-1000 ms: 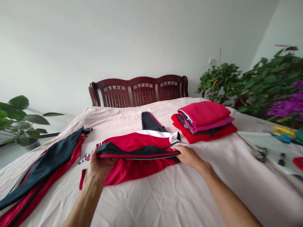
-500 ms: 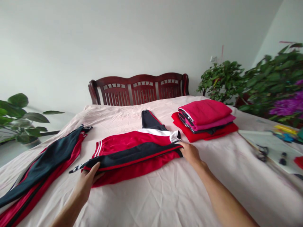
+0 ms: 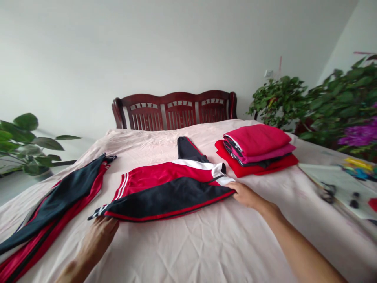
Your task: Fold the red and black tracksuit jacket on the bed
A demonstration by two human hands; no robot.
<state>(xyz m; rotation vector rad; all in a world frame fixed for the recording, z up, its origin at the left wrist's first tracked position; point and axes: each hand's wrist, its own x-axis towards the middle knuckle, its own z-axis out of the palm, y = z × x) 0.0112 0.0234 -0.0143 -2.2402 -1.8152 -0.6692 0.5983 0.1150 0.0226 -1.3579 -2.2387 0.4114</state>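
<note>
Pale pink bedding (image 3: 206, 243) spreads under our work, and the red and black jacket (image 3: 167, 190) lies mid-bed, its dark sleeve folded across the red body. Our left hand (image 3: 98, 237) meets the striped cuff end, fingers tucked under the cloth — whether they pinch it we cannot tell. Our right hand (image 3: 246, 194) lies flat and loose at the collar-side edge, seemingly pinning the fold. Farther off sit a folded stack (image 3: 256, 151), dark trousers (image 3: 53, 204) cut off at left, and blurred oddments at right.
</note>
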